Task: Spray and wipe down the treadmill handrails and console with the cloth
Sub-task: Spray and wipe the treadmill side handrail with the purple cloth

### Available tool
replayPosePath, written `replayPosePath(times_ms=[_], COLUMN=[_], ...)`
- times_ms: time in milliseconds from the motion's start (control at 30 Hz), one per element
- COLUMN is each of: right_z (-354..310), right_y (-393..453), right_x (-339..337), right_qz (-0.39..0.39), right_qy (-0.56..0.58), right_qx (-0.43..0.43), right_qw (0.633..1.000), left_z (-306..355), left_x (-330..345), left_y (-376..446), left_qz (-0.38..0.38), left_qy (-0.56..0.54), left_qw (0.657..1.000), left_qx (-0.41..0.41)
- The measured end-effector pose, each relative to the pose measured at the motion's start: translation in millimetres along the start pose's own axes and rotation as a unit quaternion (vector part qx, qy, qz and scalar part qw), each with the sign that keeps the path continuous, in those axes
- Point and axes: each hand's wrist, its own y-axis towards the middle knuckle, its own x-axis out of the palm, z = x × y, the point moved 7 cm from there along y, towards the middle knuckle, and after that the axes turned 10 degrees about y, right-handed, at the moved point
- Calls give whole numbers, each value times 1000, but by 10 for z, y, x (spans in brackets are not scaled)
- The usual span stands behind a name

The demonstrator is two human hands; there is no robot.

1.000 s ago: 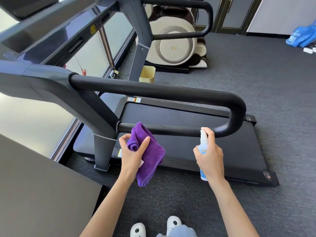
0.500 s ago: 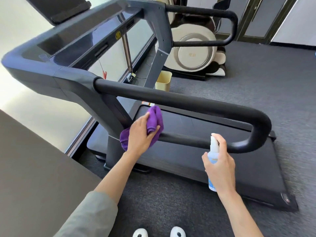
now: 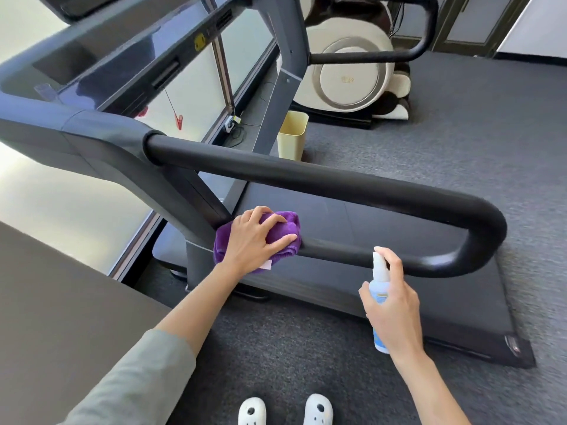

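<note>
The treadmill's near black handrail point(image 3: 337, 182) loops back into a lower bar point(image 3: 346, 251). My left hand point(image 3: 256, 237) presses a purple cloth point(image 3: 283, 230) around the lower bar where it meets the grey upright point(image 3: 171, 179). My right hand point(image 3: 394, 305) holds a small white and blue spray bottle point(image 3: 379, 273) upright just in front of the lower bar, its nozzle at bar height. The dark console point(image 3: 132, 56) runs across the upper left. The far handrail point(image 3: 426, 35) is at the top right.
The black treadmill deck point(image 3: 399, 302) lies on grey carpet point(image 3: 491, 133). A yellow bin point(image 3: 291, 139) stands beyond the deck, with a cream massage chair point(image 3: 349, 78) behind it. A grey surface point(image 3: 61, 302) fills the lower left. My white shoes point(image 3: 285, 411) show at the bottom.
My left hand carried the cloth up and left from below the lower bar onto its joint with the upright and now grips over it. The view has moved closer; the bottle stays near the bar.
</note>
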Motion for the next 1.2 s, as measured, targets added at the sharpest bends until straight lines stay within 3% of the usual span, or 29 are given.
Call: replayPosePath(times_ms=[300,500,767,867,967,1100,1200], right_z=[-68,-225,-346,-283,-182,-131,-119], right_y=[32,94,124,79,25,-7,14], right_x=[89,180,262,198,113,61,1], right_qz=[2,-9,-2,5,16,19,27], right_qy=[-7,-10,1,0,1,4,5], right_qx=[-9,-30,-23,-17,-3,-9,-19], right_qw=[1000,999,1000,1000,1000,1000,999], left_z=[286,616,-288,-316,-127,88,449], left_x=[26,25,-48,9,116,115,112], left_y=[-140,-151,-186,-157,-92,-91,-60], left_qz=[129,90,79,58,18,9,15], left_qy=[-23,5,55,66,102,108,95], left_qw=[981,994,995,996,995,988,990], left_qx=[-140,-67,-6,25,3,-110,-107])
